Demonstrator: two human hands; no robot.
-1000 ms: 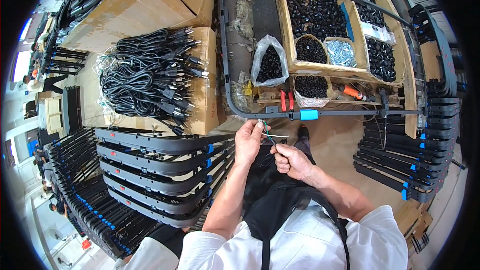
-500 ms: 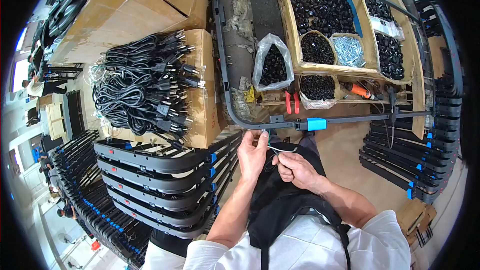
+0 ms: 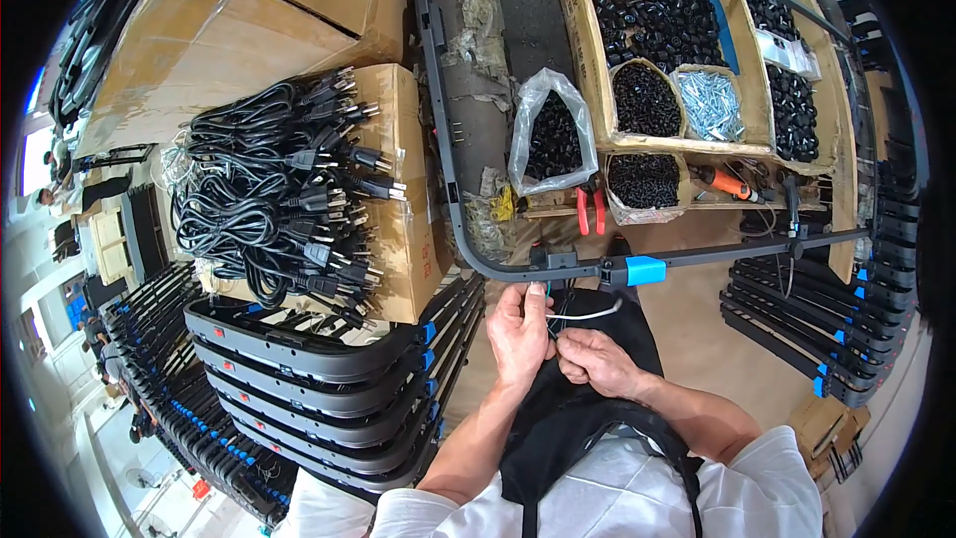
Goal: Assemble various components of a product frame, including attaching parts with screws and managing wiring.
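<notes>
A black metal frame point(image 3: 697, 258) with rounded corners lies across the bench, with a blue piece point(image 3: 645, 270) wrapped on its near bar. Just below that bar my left hand point(image 3: 520, 332) is closed in a pinch on thin wires. My right hand point(image 3: 597, 361) is lower and to the right, its fingers pressed together around thin wire ends that are mostly hidden. Between the hands a pale grey wire point(image 3: 596, 316) sticks out to the right with a bent tip. A thin greenish wire shows close to the left fingers.
Bundled black power cords point(image 3: 269, 189) lie on a cardboard box point(image 3: 403, 229) at left, above stacked black frames point(image 3: 299, 364). Beyond the bar are a wooden parts tray point(image 3: 637, 142), a bag of black parts point(image 3: 554, 139), red-handled pliers point(image 3: 591, 209) and an orange tool point(image 3: 727, 182).
Both hands have shifted slightly down in the picture, with the view itself moving a little. The right hand sits lower against the wires, and the pale wire now stands free above it.
</notes>
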